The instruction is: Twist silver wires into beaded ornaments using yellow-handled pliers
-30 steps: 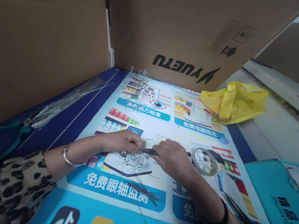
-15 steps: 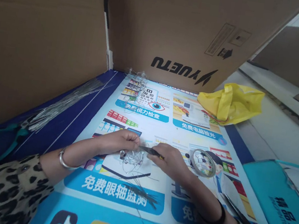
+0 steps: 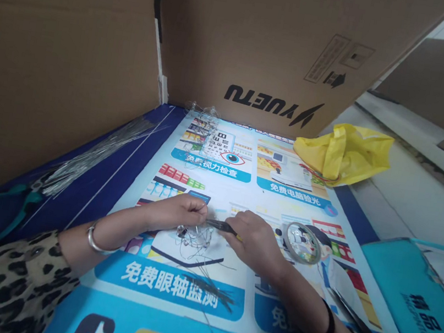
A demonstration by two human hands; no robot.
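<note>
My left hand (image 3: 186, 211) is closed in a pinch on thin wire, the exact spot hidden by the fingertips. A loose tangle of fine wire (image 3: 197, 236) with small clear bits hangs or lies just below those fingers. In my right hand (image 3: 256, 241) is a pair of dark, pointed tweezers (image 3: 219, 225) with a yellow mark. Their tips point left and meet the left fingertips. A sheaf of cut thin wires (image 3: 209, 290) lies on the printed poster sheet (image 3: 219, 322) nearer to me.
Cardboard (image 3: 241, 36) walls off the back and left. A long wire bundle (image 3: 98, 156) lies at left, more tangled wire (image 3: 204, 116) at the back. To the right are a tape roll (image 3: 302, 243), a yellow bag (image 3: 349, 155), red-handled scissors (image 3: 353, 317) and a teal pouch (image 3: 408, 289).
The tweezers have turned slightly in my right hand, and that hand has shifted a little. My left hand keeps its pinch in nearly the same place.
</note>
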